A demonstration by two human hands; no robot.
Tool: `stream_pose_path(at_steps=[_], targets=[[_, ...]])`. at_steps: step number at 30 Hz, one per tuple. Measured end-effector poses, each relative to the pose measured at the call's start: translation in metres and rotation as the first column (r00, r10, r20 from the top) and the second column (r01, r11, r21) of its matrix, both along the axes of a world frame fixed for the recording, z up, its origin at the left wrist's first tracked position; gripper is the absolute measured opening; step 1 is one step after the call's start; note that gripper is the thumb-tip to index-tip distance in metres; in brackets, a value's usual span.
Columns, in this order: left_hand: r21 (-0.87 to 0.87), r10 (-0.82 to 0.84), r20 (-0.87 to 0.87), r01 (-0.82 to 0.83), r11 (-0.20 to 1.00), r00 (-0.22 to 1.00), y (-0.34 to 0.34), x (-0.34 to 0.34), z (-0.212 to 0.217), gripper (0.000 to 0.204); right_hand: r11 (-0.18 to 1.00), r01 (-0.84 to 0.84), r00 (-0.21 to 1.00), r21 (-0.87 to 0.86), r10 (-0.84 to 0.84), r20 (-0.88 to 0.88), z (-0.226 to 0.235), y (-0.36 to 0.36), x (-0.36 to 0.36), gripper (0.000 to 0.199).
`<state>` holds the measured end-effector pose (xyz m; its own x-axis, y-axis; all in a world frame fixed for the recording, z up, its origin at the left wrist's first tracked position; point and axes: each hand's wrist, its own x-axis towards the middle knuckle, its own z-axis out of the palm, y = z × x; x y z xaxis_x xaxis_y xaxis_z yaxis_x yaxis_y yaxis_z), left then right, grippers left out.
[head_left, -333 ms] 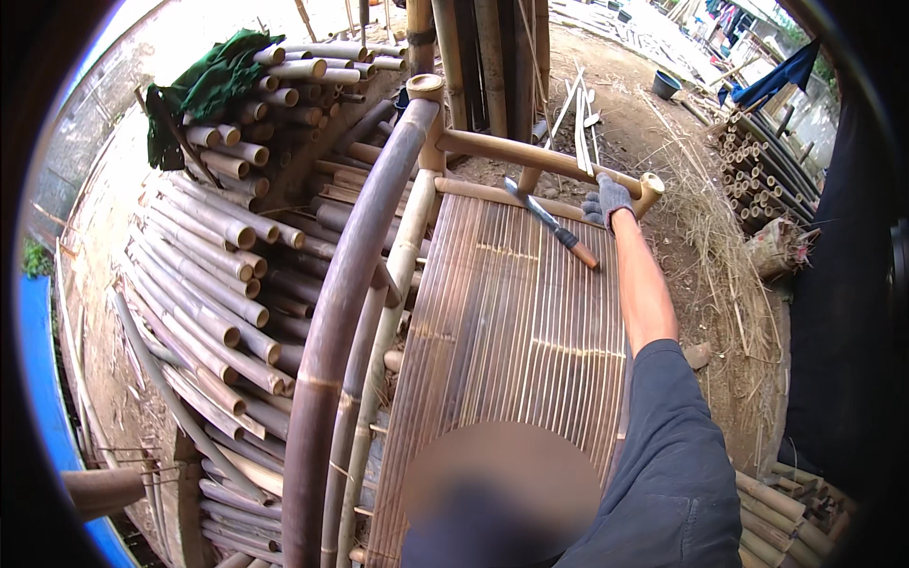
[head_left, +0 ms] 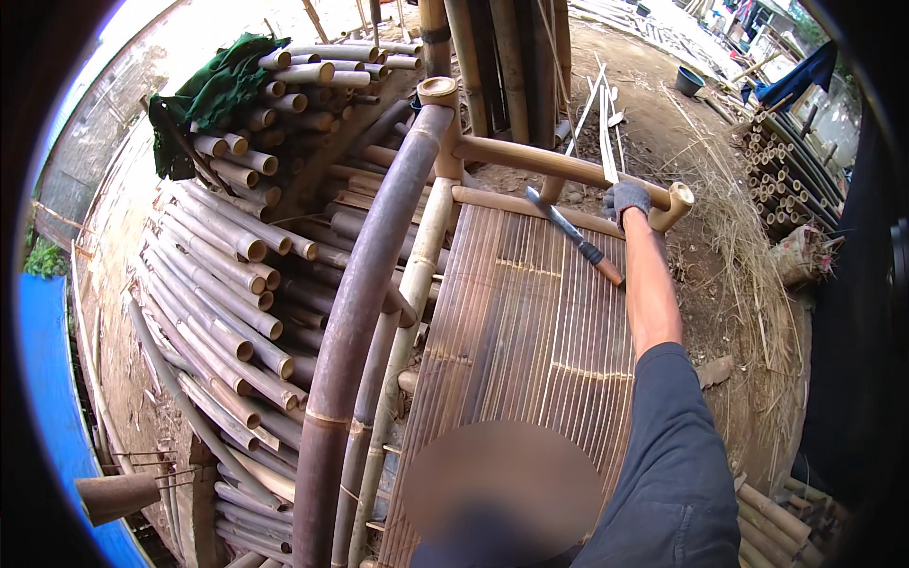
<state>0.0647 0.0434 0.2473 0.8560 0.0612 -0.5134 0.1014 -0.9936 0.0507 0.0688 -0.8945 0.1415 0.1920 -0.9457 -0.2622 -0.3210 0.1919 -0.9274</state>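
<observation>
My right hand, in a grey glove, reaches along the right side of a slatted bamboo platform to its far end. Its fingers curl on the round bamboo rail, close to the cut corner post. A long knife with a dark blade and wooden handle lies loose on the slats just left of that hand. My arm wears a dark blue sleeve. My left hand is out of sight.
A thick curved dark bamboo pole runs along the platform's left side. Several cut bamboo poles lie stacked at the left under a green cloth. Thin pale strips and dry grass lie beyond. Blue sheet at far left.
My right hand has shifted slightly along the far rail toward the corner post. The knife still lies on the slats.
</observation>
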Motion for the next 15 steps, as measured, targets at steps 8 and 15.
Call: stream_pose_path(at_steps=[8,15], targets=[[0.107,-0.002,0.127,-0.012,0.994,0.992,0.050,0.064,0.016,0.043,0.820,-0.287,0.894,-0.496,0.042,-0.447,0.010,-0.123,-0.066,0.039],[0.339,0.075,0.289,-0.175,0.924,0.954,0.098,0.040,0.130,0.042,0.999,-0.029,0.994,-0.024,0.031,0.100,-0.003,-0.025,0.020,0.023]])
